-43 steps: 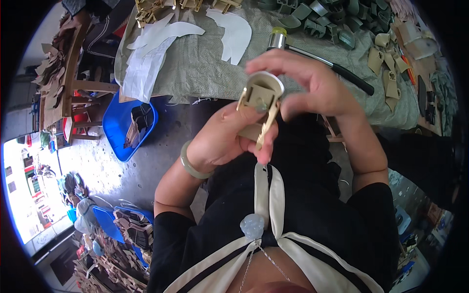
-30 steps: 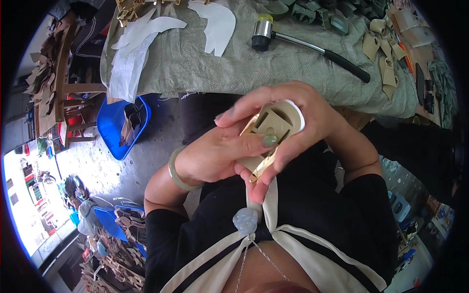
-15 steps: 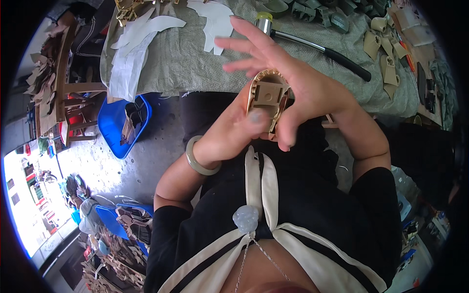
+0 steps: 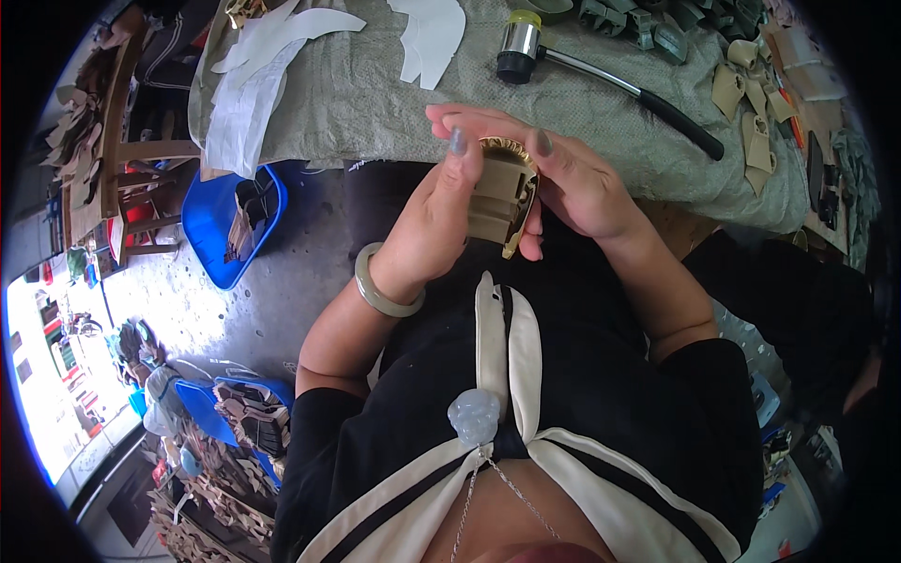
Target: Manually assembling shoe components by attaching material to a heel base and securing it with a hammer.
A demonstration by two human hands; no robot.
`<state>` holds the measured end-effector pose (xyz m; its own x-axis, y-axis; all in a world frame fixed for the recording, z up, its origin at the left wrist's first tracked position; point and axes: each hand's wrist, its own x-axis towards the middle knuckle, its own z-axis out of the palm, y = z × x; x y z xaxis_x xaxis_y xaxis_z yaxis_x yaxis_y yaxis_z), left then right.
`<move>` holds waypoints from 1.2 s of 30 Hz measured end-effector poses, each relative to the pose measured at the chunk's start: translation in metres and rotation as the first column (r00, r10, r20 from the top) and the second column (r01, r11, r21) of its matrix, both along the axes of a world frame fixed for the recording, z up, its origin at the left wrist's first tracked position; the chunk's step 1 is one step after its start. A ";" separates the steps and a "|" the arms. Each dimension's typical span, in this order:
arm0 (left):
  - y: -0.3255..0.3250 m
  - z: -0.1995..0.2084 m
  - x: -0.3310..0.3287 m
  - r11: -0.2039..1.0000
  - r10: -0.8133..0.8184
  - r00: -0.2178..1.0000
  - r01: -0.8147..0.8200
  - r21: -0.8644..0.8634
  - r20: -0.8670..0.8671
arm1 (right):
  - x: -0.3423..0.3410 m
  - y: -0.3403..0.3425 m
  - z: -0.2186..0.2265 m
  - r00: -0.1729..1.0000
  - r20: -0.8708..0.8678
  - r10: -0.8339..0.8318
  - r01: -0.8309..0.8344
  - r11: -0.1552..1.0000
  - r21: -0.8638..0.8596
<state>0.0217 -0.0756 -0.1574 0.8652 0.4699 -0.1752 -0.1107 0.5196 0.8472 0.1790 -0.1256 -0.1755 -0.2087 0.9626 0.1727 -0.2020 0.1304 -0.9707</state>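
Note:
Between my two hands is a gold-edged beige piece (image 4: 497, 195), apparently a shoe part, with a curved, pleated gold rim at its far end. My left hand (image 4: 434, 211) grips its left side, thumb up near the rim. A pale bangle circles that wrist. Cupped along the right side, my right hand (image 4: 587, 188) has its thumb by the rim, and some of its fingers are behind the piece. The piece is held above my lap, just short of the cloth-covered table (image 4: 366, 113). The underside is hidden.
A mallet (image 4: 648, 101) with a black handle lies on the table. White cut sheets (image 4: 432, 42) are left of it, beige pieces (image 4: 756, 141) to its right, and grey-green pieces (image 4: 648, 23) behind. A blue tub (image 4: 221, 258) stands on the floor at left, beside a wooden stool (image 4: 150, 150).
My right hand's fingers were spread in the air; now they have closed in around the piece's right side. My left thumb has moved from inside the piece up to its rim.

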 end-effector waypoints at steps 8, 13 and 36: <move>-0.009 -0.026 0.023 0.840 0.359 0.926 -0.268 0.472 -0.114 | -0.019 -0.004 -0.007 0.775 0.315 -0.547 0.465 0.832 0.303; -0.007 -0.025 0.019 0.962 0.271 0.955 -0.265 0.062 -0.122 | -0.013 0.004 -0.005 0.950 -0.090 -0.300 0.295 0.953 -0.070; -0.007 -0.019 -0.006 0.937 0.070 0.998 -0.068 -0.342 -0.006 | 0.019 0.010 -0.002 0.682 0.382 -0.624 0.492 0.778 0.391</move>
